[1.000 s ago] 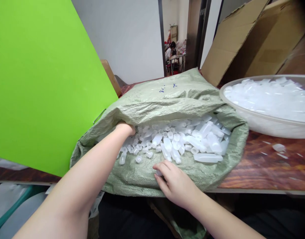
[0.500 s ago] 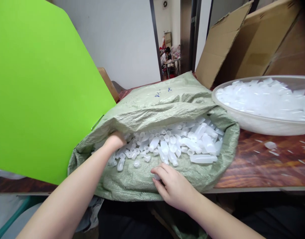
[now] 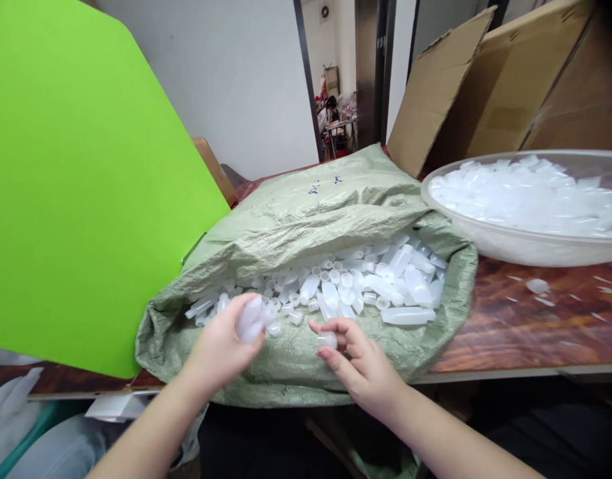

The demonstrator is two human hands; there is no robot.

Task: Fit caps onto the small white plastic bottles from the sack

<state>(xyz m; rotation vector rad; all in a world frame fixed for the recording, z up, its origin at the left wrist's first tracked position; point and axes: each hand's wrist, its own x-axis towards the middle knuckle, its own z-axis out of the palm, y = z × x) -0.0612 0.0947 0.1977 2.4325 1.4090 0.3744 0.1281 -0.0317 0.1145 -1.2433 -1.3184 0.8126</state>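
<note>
Green board [image 3: 81, 179]: upright, at 9 o'clock of the sack. Left hand [image 3: 221, 346]: grip clamped on a small translucent bottle [image 3: 249, 318], held above the sack's near edge. Woven sack [image 3: 306, 213]: lying open on the tabletop [image 3: 525, 326], loose bottles [image 3: 366, 283] inside. Right hand [image 3: 360, 362]: fingertips pinched on a small cap [image 3: 326, 340]. Bowl [image 3: 525, 249]: at 3 o'clock, heaped with translucent parts.

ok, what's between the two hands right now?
Head view: only bare green woven sack fabric. The left hand grips a small translucent bottle; the right hand pinches a small cap.
</note>
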